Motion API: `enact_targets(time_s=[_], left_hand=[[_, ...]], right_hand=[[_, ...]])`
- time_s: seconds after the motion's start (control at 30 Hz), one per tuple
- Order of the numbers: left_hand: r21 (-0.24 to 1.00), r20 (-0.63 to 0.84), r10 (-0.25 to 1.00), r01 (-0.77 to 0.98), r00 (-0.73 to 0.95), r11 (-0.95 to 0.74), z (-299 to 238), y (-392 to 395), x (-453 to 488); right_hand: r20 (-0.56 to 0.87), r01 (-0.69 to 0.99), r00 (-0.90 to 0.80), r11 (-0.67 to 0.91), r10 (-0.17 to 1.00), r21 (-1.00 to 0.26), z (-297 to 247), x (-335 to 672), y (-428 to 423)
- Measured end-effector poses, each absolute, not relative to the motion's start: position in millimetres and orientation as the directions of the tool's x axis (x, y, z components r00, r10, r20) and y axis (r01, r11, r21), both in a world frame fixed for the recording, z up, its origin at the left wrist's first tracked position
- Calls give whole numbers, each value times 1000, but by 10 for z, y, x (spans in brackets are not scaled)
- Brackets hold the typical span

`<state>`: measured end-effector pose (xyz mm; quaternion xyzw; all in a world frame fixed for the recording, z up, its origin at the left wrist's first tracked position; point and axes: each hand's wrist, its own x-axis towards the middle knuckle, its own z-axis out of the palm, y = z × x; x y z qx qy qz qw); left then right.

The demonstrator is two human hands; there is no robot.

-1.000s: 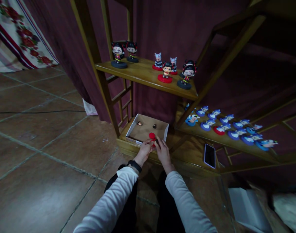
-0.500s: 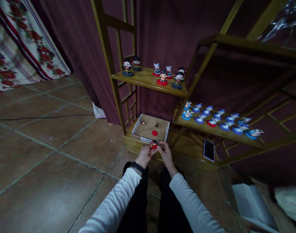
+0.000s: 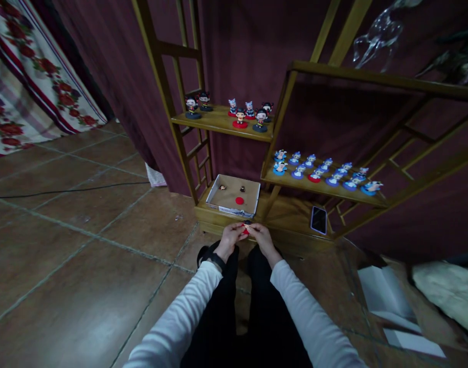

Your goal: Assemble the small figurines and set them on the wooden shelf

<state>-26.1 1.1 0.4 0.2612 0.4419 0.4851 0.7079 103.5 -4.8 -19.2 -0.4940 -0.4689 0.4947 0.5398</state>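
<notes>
My left hand [image 3: 229,238] and my right hand [image 3: 261,237] meet in front of me, both pinched on a small figurine with a red base [image 3: 246,227]. Just beyond them a shallow cardboard box [image 3: 252,204] sits on the lowest wooden shelf. Inside it lie a loose red disc [image 3: 239,200] and two small dark figurine parts [image 3: 242,189]. My knees in black trousers are below the hands.
A wooden shelf unit [image 3: 222,122] carries several dark-haired figurines [image 3: 192,105]; a lower shelf [image 3: 318,185] holds several blue-based ones [image 3: 335,177]. A phone [image 3: 318,220] lies on the bottom board. White papers [image 3: 385,301] lie at right, a cable [image 3: 65,190] on the tiled floor.
My hands lifted the red-based figurine out of the box and drew it back toward me. My head rose and pulled back, so the shelves look smaller.
</notes>
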Motion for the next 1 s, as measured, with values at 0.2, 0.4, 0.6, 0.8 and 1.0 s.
enact_targets(time_s=[0.2,0.4,0.6,0.8,1.0], left_hand=[[822,-360,922,-418,142,386,-32,18,-273],[823,-378,924,-433,65,367,-88,55,-232],[798,-384,921,-479,63,365,-95,69,-250],[807,-358,932,-481,59,341,-70,43,-253],[825,-307,945,-464,112,323,-72,43,-298]], right_hand=[[-62,-145,55,-54,997,-988,-260,998,-15],[-62,-122,126,-47,990,-991,-341,946,38],[-59,-252,46,-45,997,-967,-270,928,2],[-97,-366,40,-76,994,-927,-261,916,5],[-82,-314,-26,-86,996,-946,-275,936,19]])
